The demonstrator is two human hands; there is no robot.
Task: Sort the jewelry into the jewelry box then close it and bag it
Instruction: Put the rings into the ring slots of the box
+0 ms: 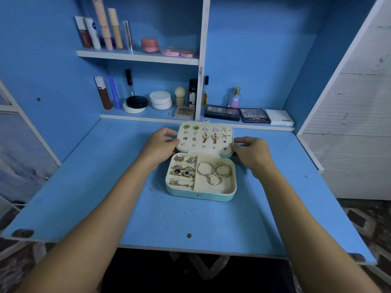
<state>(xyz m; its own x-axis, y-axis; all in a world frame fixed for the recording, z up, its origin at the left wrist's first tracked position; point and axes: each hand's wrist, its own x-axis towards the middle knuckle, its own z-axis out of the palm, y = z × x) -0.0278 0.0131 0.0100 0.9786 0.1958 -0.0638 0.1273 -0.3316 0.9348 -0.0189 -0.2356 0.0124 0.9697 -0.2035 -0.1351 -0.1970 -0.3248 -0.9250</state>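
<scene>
A blue desk (127,208) under cosmetic-lined shelves (137,57) carries the open jewelry box (201,194). The left hand (160,144) and right hand (251,153) grip its raised lid (204,152) at either edge, fingers curled on it.

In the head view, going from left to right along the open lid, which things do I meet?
left hand → green stud earrings → butterfly earrings → starfish earrings → right hand

Single head-worn wide-angle view, forward and down over the desk (148,218), shelves (137,57) beyond.
</scene>
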